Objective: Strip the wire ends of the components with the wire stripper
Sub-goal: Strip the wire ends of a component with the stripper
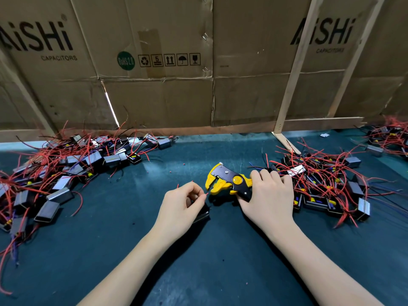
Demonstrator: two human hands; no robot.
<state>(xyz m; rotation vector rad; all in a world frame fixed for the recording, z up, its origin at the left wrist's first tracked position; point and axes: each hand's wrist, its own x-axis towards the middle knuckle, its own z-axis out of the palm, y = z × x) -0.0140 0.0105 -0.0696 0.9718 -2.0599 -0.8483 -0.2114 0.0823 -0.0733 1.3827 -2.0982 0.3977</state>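
The wire stripper (229,184), yellow with black plates, lies low over the dark green mat (198,261), about in the middle of the bench, its open mouth pointing left. The right hand (268,195) is wrapped round its handles, fingers curled over the top and thumb underneath. Just left of the stripper's mouth, the left hand (181,204) pinches a thin red wire (206,193) between thumb and forefinger, the wire's tip almost at the mouth but not quite in it. That wire belongs to a small black component (202,214) tucked under the left hand, resting on the mat; most of it is hidden by the palm. Further left of the stripper sprawls a big heap of components (66,173), grey and black little boxes tangled in red wires. Right of the stripper, touching the knuckles of the right hand, is a second heap (326,184) of the same sort, and a third (390,138) sits well beyond it at the far right edge. Behind the stripper, along the back of the mat, stands a wall of flattened cardboard (154,96) printed "AiSHi CAPACITORS", braced by pale wooden battens (293,76).
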